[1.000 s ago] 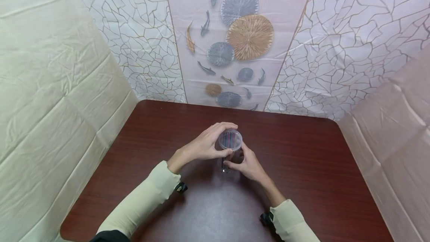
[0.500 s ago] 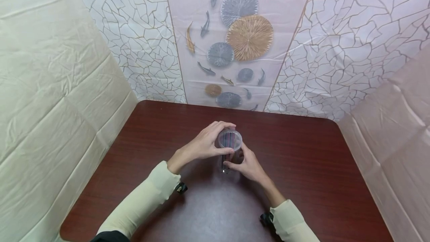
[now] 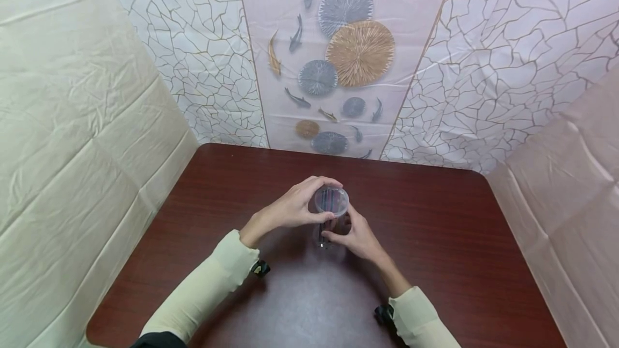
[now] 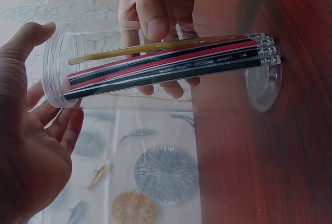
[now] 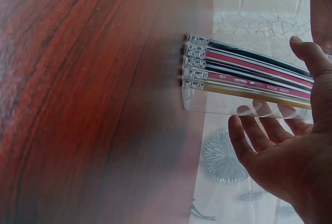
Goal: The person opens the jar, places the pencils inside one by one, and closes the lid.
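A clear cylindrical jar [image 4: 218,92] stands upright on the table, with several pencils [image 4: 207,63] inside: black, red-striped and one yellow, their eraser ends down. On its top sits a round transparent lid [image 3: 331,201]. My left hand [image 3: 296,205] grips that lid by the rim, thumb on the near side and fingers on the far side. Lower down, my right hand [image 3: 359,235] holds the jar's body from the right, its thumb and fingers around the wall. In the right wrist view the pencils [image 5: 249,73] lean together along one side of the jar.
The dark red-brown wooden table [image 3: 435,240] spreads around the jar. Behind it hangs a patterned cloth [image 3: 360,52] with lily pads and fish. Plain pale cloth [image 3: 87,122] walls in the left side, and similar cloth [image 3: 561,187] the right.
Across the frames the left thumb and fingers shift slightly along the lid's rim. The jar and the right hand stay in place.
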Demonstrator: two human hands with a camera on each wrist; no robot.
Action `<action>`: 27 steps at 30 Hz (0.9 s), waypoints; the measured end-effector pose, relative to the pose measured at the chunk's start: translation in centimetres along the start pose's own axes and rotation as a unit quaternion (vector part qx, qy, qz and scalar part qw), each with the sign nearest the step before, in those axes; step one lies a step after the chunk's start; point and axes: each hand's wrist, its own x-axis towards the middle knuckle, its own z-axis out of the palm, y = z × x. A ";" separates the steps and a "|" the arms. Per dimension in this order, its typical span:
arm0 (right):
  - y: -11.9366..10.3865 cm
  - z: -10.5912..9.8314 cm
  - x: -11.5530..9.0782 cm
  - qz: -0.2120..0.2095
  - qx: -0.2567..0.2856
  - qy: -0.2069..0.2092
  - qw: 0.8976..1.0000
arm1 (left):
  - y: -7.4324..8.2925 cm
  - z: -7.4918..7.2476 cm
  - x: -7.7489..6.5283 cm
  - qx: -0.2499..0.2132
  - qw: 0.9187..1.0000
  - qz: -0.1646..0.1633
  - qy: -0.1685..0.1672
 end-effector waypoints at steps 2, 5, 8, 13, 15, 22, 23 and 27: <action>0.0 0.0 0.0 0.002 -0.001 -0.002 1.000 | 0.0 0.0 0.0 -0.004 1.000 -0.001 -0.003; 0.0 -0.1 0.0 0.003 -0.002 -0.003 1.000 | -0.1 0.1 0.0 -0.008 1.000 -0.005 -0.006; 0.1 -0.1 0.0 0.004 -0.001 -0.002 1.000 | -0.1 0.2 0.0 -0.008 1.000 -0.003 -0.005; 0.3 -0.2 0.0 0.012 -0.002 -0.003 1.000 | 0.0 0.3 0.1 -0.004 1.000 0.000 -0.002; 0.3 -0.3 0.0 0.018 -0.005 -0.003 1.000 | 0.0 0.2 0.1 -0.001 1.000 -0.003 -0.004; -0.2 -0.7 -0.1 0.028 -0.013 -0.005 1.000 | 0.1 -0.3 0.2 0.011 1.000 -0.021 -0.019; -0.2 -0.8 0.0 0.027 -0.011 -0.008 1.000 | 0.0 -0.6 0.2 0.014 0.999 -0.024 -0.020; -0.3 -2.2 0.4 0.012 -0.020 -0.014 1.000 | -0.4 -1.7 0.6 0.037 0.998 -0.033 -0.031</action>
